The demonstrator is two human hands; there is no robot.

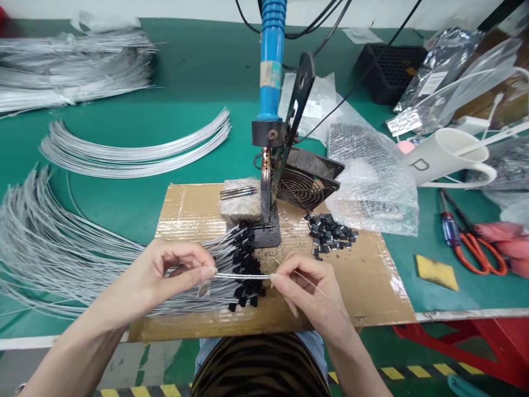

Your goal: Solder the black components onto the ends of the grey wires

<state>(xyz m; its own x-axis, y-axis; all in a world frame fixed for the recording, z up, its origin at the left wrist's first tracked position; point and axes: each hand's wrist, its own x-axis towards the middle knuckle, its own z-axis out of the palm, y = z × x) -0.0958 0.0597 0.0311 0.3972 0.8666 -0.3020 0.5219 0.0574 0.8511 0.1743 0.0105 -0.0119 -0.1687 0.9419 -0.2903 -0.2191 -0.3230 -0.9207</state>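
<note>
A short span of thin grey wire (243,276) runs level between my two hands, low over the cardboard. My left hand (182,270) pinches it between thumb and forefinger. At its other end my right hand (308,281) closes thumb and forefinger on it, with a finer strand, which looks like solder wire (320,291), crossing the same fingers. Just behind lies a fan of grey wires with black connectors (246,264) on their ends. Above them a blue-handled soldering iron (271,66) is clamped upright, tip down. The exact wire ends inside my fingertips are hidden.
Loose black connectors (328,234) lie on the cardboard (372,275), beside a small fan (306,182). More wire bundles (136,151) rest at left. On the right are bubble wrap (372,176), a white mug (446,154), a yellow sponge (437,272) and orange-handled scissors (475,256).
</note>
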